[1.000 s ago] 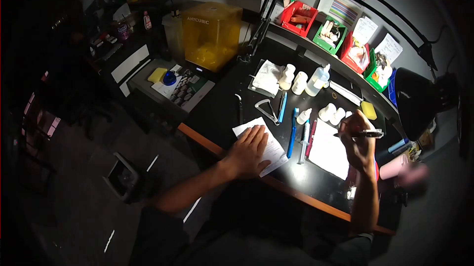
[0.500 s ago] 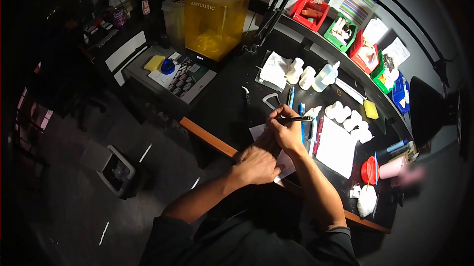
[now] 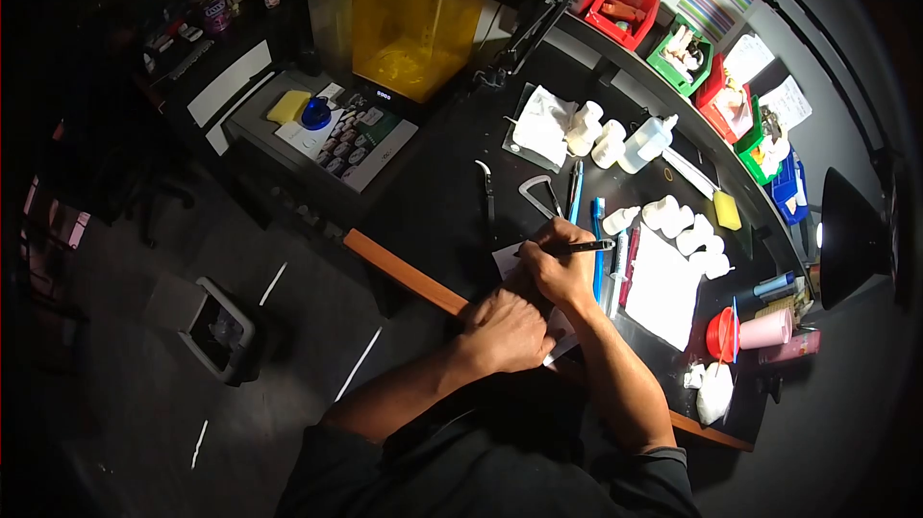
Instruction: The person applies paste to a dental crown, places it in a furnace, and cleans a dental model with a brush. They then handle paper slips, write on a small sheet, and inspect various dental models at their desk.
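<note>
In the head view, my right hand [image 3: 561, 271] is closed around a black pen [image 3: 588, 246], which lies across the fingers. Its rear end points right, while its tip is hidden by the hand. My left hand [image 3: 505, 330] lies low at the desk's front edge, over a white paper [image 3: 561, 337]. Its thumb is apart and its fingers stretch forward in shadow, partly covered by my right hand. Just beyond are a blue pen-like stick [image 3: 598, 229], a syringe [image 3: 618, 263], a caliper-like metal tool [image 3: 536, 199] and a dark-handled tool [image 3: 487, 196].
White bottles [image 3: 608, 145], a white pad [image 3: 663, 292], a yellow sponge [image 3: 726, 211] and a pink cup [image 3: 766, 329] stand or lie right. Colored bins [image 3: 620, 13] line the shelf. An orange-covered printer [image 3: 423, 27] stands back left; a waste bin [image 3: 219, 335] is on the floor.
The view has shifted slightly, so the desk items appear moved. My right hand with the pen sits slightly lower and further right in view. Both hands keep nearly the same pose.
</note>
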Available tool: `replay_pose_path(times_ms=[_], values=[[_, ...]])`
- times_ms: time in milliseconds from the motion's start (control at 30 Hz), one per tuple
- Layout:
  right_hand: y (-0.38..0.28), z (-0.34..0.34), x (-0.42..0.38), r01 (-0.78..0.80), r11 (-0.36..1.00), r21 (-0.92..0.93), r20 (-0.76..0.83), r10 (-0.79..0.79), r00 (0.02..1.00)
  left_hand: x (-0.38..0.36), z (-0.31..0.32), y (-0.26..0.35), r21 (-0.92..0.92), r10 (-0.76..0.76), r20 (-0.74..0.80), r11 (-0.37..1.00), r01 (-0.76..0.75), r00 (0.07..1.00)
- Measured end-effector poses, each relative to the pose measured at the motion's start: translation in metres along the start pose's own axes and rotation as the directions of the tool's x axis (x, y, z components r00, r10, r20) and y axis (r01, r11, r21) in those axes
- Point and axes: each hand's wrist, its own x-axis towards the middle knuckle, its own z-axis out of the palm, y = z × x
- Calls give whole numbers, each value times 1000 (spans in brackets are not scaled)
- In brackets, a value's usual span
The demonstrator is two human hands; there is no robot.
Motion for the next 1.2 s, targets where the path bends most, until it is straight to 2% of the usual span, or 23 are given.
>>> replay_pose_path(times_ms=[100, 300, 400, 500, 600, 700, 800, 900, 1000, 1100, 1200], values=[[-2, 2, 1, 9, 1000, -7, 6, -9, 1000, 1, -13, 4, 17, -12, 128, 1000, 10, 992], [-8, 1, 3, 2, 999, -40, 16, -1, 1000, 3, -14, 4, 4, -23, 151, 1000, 23, 988], [-6, 1, 2, 12, 998, -57, 25, -11, 1000, 5, -23, 6, 2, -58, 233, 998, 59, 971], [1, 3, 2, 43, 997, -62, 15, -43, 999, 5, -24, 6, 18, -46, 220, 999, 43, 974], [2, 3, 2, 63, 998, -21, 12, -63, 998, 10, -27, 9, 1, -126, 355, 991, 134, 926], [0, 3, 1, 56, 998, -18, 4, -56, 998, 6, -18, 5, -9, -81, 225, 996, 86, 971], [-2, 2, 0, 8, 999, -51, 0, -8, 1000, 6, -21, 6, 2, -71, 279, 997, 73, 958], [0, 2, 0, -27, 998, -59, -5, 27, 1000, 11, -27, 8, -15, -138, 391, 988, 156, 910], [-2, 2, 2, -37, 998, -60, -1, 37, 999, 9, -26, 8, -20, -110, 354, 992, 125, 929], [-1, 3, 1, -55, 997, -61, -17, 54, 998, 11, -32, 9, -22, -123, 389, 990, 142, 913], [-2, 3, 1, -55, 998, -26, -24, 55, 998, 8, -26, 8, -24, -114, 328, 991, 129, 938]])
